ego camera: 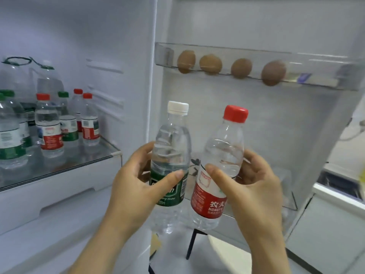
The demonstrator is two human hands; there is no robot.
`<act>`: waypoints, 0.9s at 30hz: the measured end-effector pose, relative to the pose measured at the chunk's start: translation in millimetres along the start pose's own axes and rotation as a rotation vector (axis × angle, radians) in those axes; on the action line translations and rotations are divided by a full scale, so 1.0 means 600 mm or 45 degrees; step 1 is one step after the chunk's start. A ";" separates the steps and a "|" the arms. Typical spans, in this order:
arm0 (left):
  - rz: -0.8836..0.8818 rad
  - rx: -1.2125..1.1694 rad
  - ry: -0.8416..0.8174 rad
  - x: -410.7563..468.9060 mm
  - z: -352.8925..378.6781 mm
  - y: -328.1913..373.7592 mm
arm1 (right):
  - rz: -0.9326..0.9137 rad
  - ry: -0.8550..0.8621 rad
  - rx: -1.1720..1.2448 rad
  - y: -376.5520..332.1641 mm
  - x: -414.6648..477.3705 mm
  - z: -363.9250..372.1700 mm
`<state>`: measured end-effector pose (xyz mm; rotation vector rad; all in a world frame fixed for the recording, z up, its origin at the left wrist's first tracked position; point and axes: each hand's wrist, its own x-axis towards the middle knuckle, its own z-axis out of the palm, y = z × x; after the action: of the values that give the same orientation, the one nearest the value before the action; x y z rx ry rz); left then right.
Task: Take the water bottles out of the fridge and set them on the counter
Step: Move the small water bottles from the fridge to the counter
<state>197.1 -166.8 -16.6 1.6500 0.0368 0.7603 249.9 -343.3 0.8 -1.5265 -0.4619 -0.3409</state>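
Fingers (173,176) pinch green "Water" bottle (169,155); others (215,175) pinch red, seemingly "NONGFU", bottle (219,165).

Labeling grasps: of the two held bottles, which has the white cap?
The green-label bottle in the left hand; the right hand's red-label bottle has a red cap.

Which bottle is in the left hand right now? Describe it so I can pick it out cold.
Start at the open fridge door with its row of brown eggs. In front of it, two hands hold a bottle each. The left hand grips the green-label bottle: it alone has a white cap, while the red-label bottle in the right hand has a red one.
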 end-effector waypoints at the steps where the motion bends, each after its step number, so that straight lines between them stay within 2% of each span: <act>1: 0.005 -0.017 -0.036 -0.004 0.023 0.003 | -0.002 0.030 -0.016 -0.002 -0.003 -0.025; 15: 0.012 -0.325 -0.582 -0.114 0.364 0.048 | 0.062 0.541 -0.329 -0.026 -0.096 -0.386; 27: 0.048 -0.549 -1.139 -0.173 0.625 0.069 | 0.174 1.146 -0.677 -0.043 -0.179 -0.580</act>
<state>284.7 -547.8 -36.6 1.4406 -0.7399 -0.0062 170.3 -698.4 -24.6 -1.7061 0.4779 -1.0357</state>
